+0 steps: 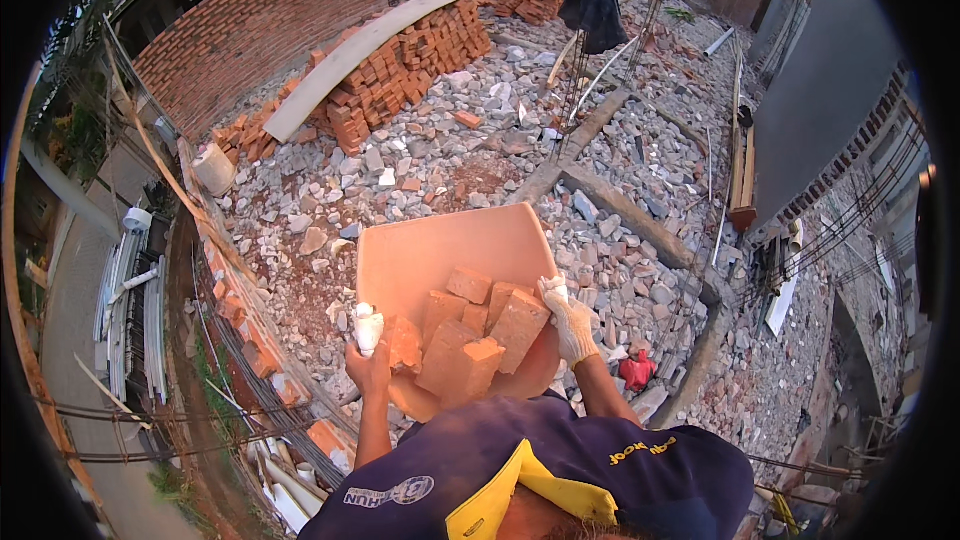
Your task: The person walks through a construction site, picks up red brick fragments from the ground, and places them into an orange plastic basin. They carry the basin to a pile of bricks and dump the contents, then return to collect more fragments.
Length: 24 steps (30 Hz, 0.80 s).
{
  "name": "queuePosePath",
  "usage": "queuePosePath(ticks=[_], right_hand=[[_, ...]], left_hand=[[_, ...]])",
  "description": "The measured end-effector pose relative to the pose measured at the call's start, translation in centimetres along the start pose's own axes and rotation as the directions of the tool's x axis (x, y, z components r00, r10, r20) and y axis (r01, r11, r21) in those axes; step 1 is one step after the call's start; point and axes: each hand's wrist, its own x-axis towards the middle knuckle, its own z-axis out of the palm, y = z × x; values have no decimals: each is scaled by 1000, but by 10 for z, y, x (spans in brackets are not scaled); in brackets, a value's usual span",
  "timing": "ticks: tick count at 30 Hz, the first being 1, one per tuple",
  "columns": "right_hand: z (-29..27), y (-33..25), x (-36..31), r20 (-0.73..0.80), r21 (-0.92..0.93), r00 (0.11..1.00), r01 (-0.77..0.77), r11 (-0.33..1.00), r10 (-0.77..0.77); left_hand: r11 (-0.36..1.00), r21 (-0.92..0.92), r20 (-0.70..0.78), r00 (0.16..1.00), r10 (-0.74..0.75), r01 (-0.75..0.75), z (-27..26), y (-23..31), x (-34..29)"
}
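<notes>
An orange plastic tub (450, 240) is held in front of my body, tilted so that its inside faces up at me. Several broken red bricks (460, 365) lie heaped at its near end. My left hand (368, 348), with white covering over the fingers, is closed on the tub's left rim. Around the right rim wraps my right hand (570, 320), in a whitish knit glove. The fingers' undersides are hidden behind the tub walls. The tub's near edge is partly covered by my dark shirt.
Rubble (420, 175) covers the ground ahead. Beyond it, stacked red bricks (400, 80) stand under a long pale board (370, 40). Concrete beams (630, 215) cross the rubble on the right. Thin steel bars (580, 80) rise near a black bag (595, 12). A red bag (637, 370) lies beside me.
</notes>
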Motion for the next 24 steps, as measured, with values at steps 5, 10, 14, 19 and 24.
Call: queuePosePath(ticks=[5, 10, 14, 19, 24], right_hand=[[51, -45, 65, 39, -13, 998, -50, 999, 50], [79, -78, 98, 5, 96, 1000, 6, 995, -7], [86, -89, 141, -54, 109, 996, -69, 992, 76], [105, -83, 223, -151, 110, 988, -7, 994, 24], [132, -111, 323, -260, 55, 966, 5, 998, 10]], left_hand=[[999, -6, -10, 999, -44, 44, 12, 49, 73], [997, -63, 28, 998, 56, -54, 37, 84, 122], [998, 67, 100, 995, -26, 19, 81, 99, 172], [998, 66, 158, 987, -1, -9, 159, 103, 247], [999, 28, 247, 969, 11, -19, 257, 127, 343]])
